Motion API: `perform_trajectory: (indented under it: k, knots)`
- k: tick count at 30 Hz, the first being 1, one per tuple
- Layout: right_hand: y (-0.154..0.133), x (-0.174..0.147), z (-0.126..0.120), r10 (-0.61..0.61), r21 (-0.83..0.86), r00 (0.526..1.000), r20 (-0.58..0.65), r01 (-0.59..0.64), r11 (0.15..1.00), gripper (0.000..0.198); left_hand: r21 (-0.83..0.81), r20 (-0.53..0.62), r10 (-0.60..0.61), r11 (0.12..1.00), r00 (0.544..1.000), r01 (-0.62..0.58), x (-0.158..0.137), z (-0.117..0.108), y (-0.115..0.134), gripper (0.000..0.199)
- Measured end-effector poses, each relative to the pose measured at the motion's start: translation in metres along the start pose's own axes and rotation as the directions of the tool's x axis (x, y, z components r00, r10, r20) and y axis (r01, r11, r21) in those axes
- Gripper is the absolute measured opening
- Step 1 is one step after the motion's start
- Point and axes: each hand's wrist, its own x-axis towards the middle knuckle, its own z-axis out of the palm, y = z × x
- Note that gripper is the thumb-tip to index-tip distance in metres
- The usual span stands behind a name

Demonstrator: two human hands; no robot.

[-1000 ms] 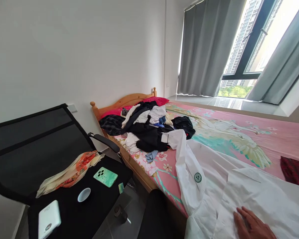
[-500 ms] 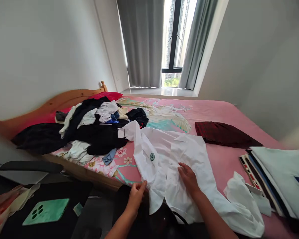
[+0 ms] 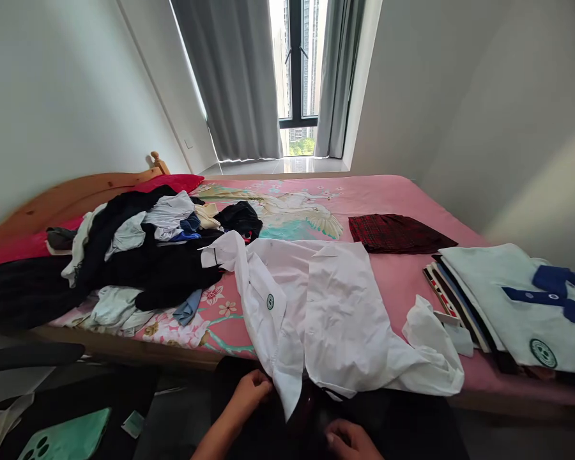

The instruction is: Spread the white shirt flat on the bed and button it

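Change since earlier: both hands have dropped from the spread cloth to the bottom edge of the frame, and the view has swung right, so the folded pile now shows in full.
Left hand [image 3: 250, 388]: low centre, fingers curled and pinched on the hanging hem of the white shirt [image 3: 326, 300], just beside its placket.
Right hand [image 3: 349, 441]: bottom edge of the frame, loosely curled below the shirt's hem; whether it grips cloth or only touches it I cannot tell (most of it is cut off).
Shirt: lies face down across the middle of the bed [image 3: 402, 191], collar toward the window, one sleeve thrown toward the upper left, the other crumpled at lower right; a round green badge [image 3: 270, 301] shows on the left panel. Its lower edge hangs over the bed's near side.
Step in hand: by my reading, the shirt is being squared up for folding, with the hem being taken at both corners.
Next move calls for: probably an even pull on the hem to flatten the creased back, then bringing the loose sleeves inward; the right hand needs a sure hold first.
Around it: heap of dark and pale clothes [image 3: 138, 255] at left centre, touching the shirt's sleeve; red plaid garment [image 3: 397, 233] right of centre; folded pile [image 3: 512, 306] at the right edge; green phone [image 3: 67, 441] at lower left.
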Motion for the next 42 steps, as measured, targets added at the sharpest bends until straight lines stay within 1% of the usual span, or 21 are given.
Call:
perform_trajectory:
  k: [1,2,3,5,7,8,10,12,15,16,18,21,22,26,28,30,32,35,38,40,42]
  knots:
    - [-0.002,0.001,0.001,-0.006,-0.010,1.000,-0.001,0.006,1.000,0.045,0.076,-0.096,0.068,0.995,0.993,-0.061,-0.008,0.001,-0.001,0.031]
    - [-0.005,0.002,0.002,-0.016,-0.016,1.000,-0.004,0.016,1.000,0.044,0.168,-0.185,0.182,0.974,0.966,-0.152,-0.017,0.003,-0.001,0.033]
    - [-0.009,0.004,0.004,-0.028,-0.017,1.000,-0.008,0.028,0.999,0.043,0.268,-0.235,0.322,0.928,0.917,-0.257,-0.025,0.006,0.001,0.033]
    - [-0.017,0.006,0.012,-0.045,-0.012,0.999,-0.009,0.045,0.999,0.040,0.445,-0.199,0.582,0.771,0.789,-0.456,-0.037,0.018,0.009,0.031]
    - [-0.022,0.009,0.020,-0.050,-0.021,0.999,0.003,0.050,0.999,0.038,0.569,-0.098,0.723,0.605,0.684,-0.557,-0.039,0.033,0.018,0.045]
    - [-0.023,0.010,0.023,-0.051,-0.036,0.999,0.013,0.052,0.998,0.037,0.618,-0.069,0.751,0.549,0.657,-0.563,-0.036,0.041,0.021,0.057]
    - [-0.021,0.011,0.028,-0.050,-0.080,0.998,0.032,0.052,0.995,0.036,0.691,-0.041,0.761,0.490,0.648,-0.531,-0.024,0.052,0.026,0.065]
    - [-0.015,0.010,0.028,-0.044,-0.102,0.998,0.041,0.048,0.994,0.036,0.712,-0.037,0.738,0.492,0.673,-0.501,-0.012,0.055,0.030,0.052]
    - [-0.006,0.006,0.024,-0.036,-0.049,0.999,0.015,0.036,0.998,0.036,0.630,-0.052,0.715,0.565,0.697,-0.533,-0.007,0.045,0.038,0.025]
    - [-0.005,0.004,0.022,-0.035,-0.009,0.999,0.002,0.035,0.999,0.036,0.585,-0.050,0.722,0.581,0.690,-0.566,-0.010,0.040,0.040,0.019]
    - [-0.008,0.002,0.021,-0.032,0.087,0.999,-0.009,0.033,0.996,0.037,0.504,0.001,0.765,0.556,0.644,-0.661,-0.022,0.032,0.042,0.018]
    - [-0.019,0.002,0.023,-0.020,0.232,1.000,0.004,0.018,0.973,0.036,0.442,0.186,0.821,0.421,0.540,-0.792,-0.042,0.031,0.036,0.020]
    - [-0.023,0.002,0.024,0.002,0.281,1.000,0.022,-0.008,0.960,0.037,0.436,0.237,0.821,0.387,0.519,-0.812,-0.046,0.033,0.033,0.021]
    - [-0.040,0.002,0.024,0.105,0.503,0.983,0.151,-0.167,0.848,0.048,0.450,0.285,0.806,0.366,0.519,-0.815,-0.049,0.040,0.023,0.023]
    - [-0.049,0.001,0.020,0.125,0.600,0.979,0.158,-0.196,0.776,0.056,0.453,0.308,0.798,0.355,0.517,-0.818,-0.048,0.041,0.023,0.023]
    - [-0.060,0.004,0.017,0.140,0.656,0.982,0.128,-0.190,0.730,0.061,0.447,0.358,0.789,0.325,0.499,-0.834,-0.047,0.041,0.024,0.021]
    - [-0.070,0.011,0.019,0.147,0.662,0.987,0.069,-0.156,0.734,0.064,0.441,0.412,0.777,0.287,0.475,-0.851,-0.047,0.041,0.024,0.019]
    - [-0.075,0.028,0.029,0.122,0.658,0.987,-0.103,-0.024,0.752,0.064,0.437,0.493,0.730,0.264,0.474,-0.860,-0.050,0.040,0.025,0.013]
    - [-0.068,0.041,0.041,0.143,0.774,0.968,-0.205,0.071,0.629,0.054,0.370,0.549,0.680,0.324,0.487,-0.871,-0.057,0.036,0.035,0.006]
    - [-0.061,0.046,0.045,0.189,0.864,0.959,-0.211,0.093,0.495,0.051,0.337,0.532,0.688,0.363,0.494,-0.869,-0.060,0.033,0.050,0.010]
    - [-0.056,0.050,0.046,0.210,0.908,0.951,-0.228,0.129,0.399,0.049,0.335,0.485,0.715,0.380,0.503,-0.862,-0.059,0.031,0.069,0.017]
